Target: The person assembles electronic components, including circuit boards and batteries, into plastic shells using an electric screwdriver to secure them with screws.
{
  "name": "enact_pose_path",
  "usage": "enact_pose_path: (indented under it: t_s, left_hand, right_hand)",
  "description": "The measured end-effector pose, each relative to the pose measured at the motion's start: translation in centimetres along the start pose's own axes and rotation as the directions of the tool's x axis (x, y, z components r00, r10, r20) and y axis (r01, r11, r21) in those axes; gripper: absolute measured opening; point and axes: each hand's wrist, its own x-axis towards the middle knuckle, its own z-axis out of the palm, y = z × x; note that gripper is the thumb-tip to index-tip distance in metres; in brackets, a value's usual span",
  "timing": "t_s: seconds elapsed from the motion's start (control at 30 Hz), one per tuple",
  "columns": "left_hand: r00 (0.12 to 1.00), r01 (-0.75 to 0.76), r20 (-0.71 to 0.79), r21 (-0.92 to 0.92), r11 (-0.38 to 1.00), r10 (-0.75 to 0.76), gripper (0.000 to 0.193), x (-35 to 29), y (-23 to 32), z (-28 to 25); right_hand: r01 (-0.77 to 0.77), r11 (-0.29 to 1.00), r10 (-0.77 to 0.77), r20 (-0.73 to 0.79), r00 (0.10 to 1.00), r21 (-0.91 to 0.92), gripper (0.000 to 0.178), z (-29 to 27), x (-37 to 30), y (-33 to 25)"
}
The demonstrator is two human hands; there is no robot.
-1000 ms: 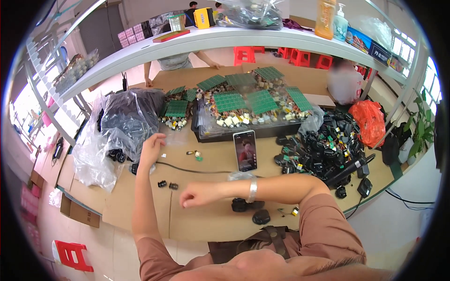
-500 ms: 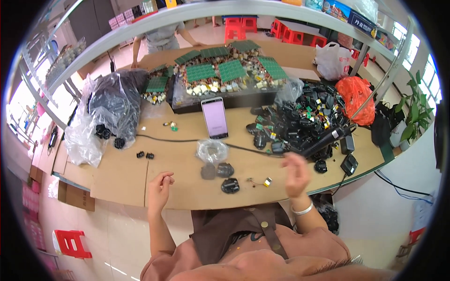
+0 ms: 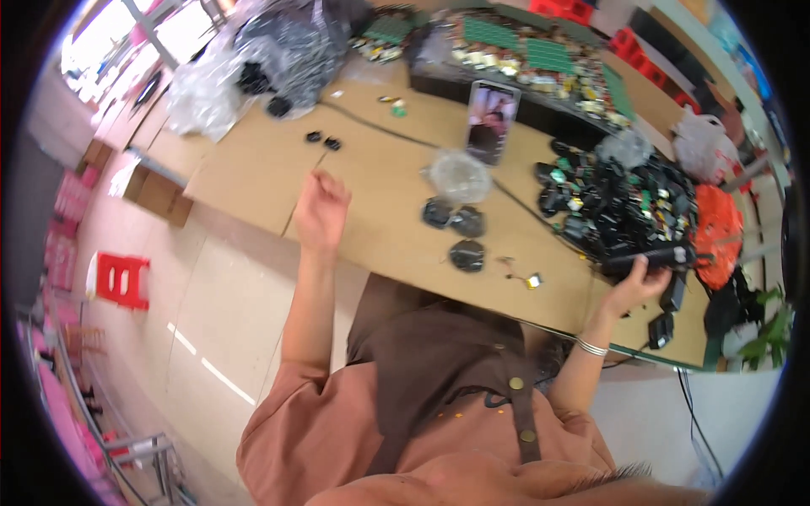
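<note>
- Stretching away at the left, the pale tiled floor [image 3: 211, 312] carries a red plastic stool [image 3: 126, 278] and, beside the table, an open cardboard carton [image 3: 156, 194].
- The cardboard-covered worktable [image 3: 380, 211] fills the middle, with parts spread along its far side.
- On the far side, the black tray [image 3: 439, 83] bears green circuit-board panels [image 3: 548, 55] over many small pale-ended parts; these look like supply not yet worked through.
- At far left is a dark bundle in clear plastic [image 3: 291, 51].
- At right, the heap of black casings [image 3: 624, 198] is mixed with green boards and wiring. Much seems left loose; which pieces are finished, I cannot tell.
- Beyond the heap are an orange-red bag [image 3: 717, 228] and a whitish bag [image 3: 704, 148].
- The left hand [image 3: 323, 202] hangs over the near edge, fingers loosely curled, nothing visible in it; whether they close fully, I cannot tell.
- The right hand [image 3: 637, 287] is at the black cylindrical tool [image 3: 671, 255], which lies along the heap's near edge; a firm grip cannot be told from contact.
- A phone [image 3: 492, 126] stands propped, screen lit.
- Nearer lie crumpled clear plastic [image 3: 460, 177], three black shells [image 3: 467, 255] and, separate from them, a wired component [image 3: 533, 281], apparently unjoined.
- Smallest: two black fittings [image 3: 333, 143], left of centre.
</note>
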Motion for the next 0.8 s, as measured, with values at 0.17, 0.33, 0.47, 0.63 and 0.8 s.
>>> enact_pose_path:
  t_s: [0.17, 0.33, 0.47, 0.63, 0.8]
  left_hand:
    - [0.617, 0.321, 0.568, -0.814, 0.485, 0.545, 0.014, -2.7, 17.4, 15.6]
    - [0.035, -0.002, 0.755, -0.655, 0.755, 0.655, 0.019, -12.1, 21.0, 20.8]
    - [0.133, 0.160, 0.777, -0.629, 0.761, 0.615, 0.018, -10.6, 19.5, 21.4]
    - [0.211, 0.250, 0.794, -0.608, 0.753, 0.570, 0.017, -11.9, 16.8, 22.4]
    - [0.472, 0.147, 0.760, -0.568, 0.810, 0.448, 0.020, -7.4, 12.2, 18.1]
  right_hand:
    - [0.292, 0.947, -0.295, -0.002, 0.956, 0.133, 0.027, 1.0, -3.7, -6.7]
    - [-0.416, 0.909, 0.176, 0.932, 0.317, -0.030, 0.024, 2.9, -12.4, -11.5]
    - [-0.834, 0.513, -0.192, 0.920, -0.341, -0.203, 0.056, 7.0, -20.1, -13.9]
    - [-0.516, 0.844, -0.196, 0.812, -0.550, -0.146, 0.026, 9.5, -22.0, -15.3]
    - [0.279, 0.946, -0.290, 0.819, 0.494, 0.166, 0.015, 1.1, -11.7, -11.4]
